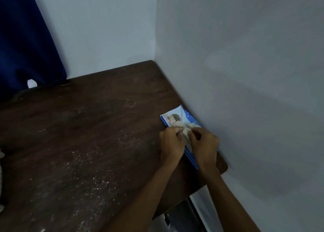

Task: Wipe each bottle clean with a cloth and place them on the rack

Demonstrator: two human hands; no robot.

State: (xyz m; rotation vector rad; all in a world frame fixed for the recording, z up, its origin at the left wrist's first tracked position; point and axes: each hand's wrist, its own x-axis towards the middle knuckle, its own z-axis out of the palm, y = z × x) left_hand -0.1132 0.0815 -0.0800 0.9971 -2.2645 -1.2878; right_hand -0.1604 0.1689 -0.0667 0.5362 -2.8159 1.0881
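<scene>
At the far right edge of the dark table [87, 135], hard against the pale wall [245, 74], lies a blue and white packet [177, 117], and both my hands are on it. My left hand [171, 144] and my right hand [205, 144] each have the fingers curled in and pressed together, pinching a small pale wad [186, 131] at the middle of the packet. I take it for a wipe or cloth being drawn out, though it is too blurred to be sure.

No bottle and no rack show anywhere in view, so as I judge it the task is at its very start: getting the cloth ready.

To do this well I should hold the packet flat with 1 hand and pull with the other straight up through the opening, slowly, so only 1 sheet comes and it does not tear. The tabletop is strewn with pale crumbs and dust, so I should keep the cloth off it.
</scene>
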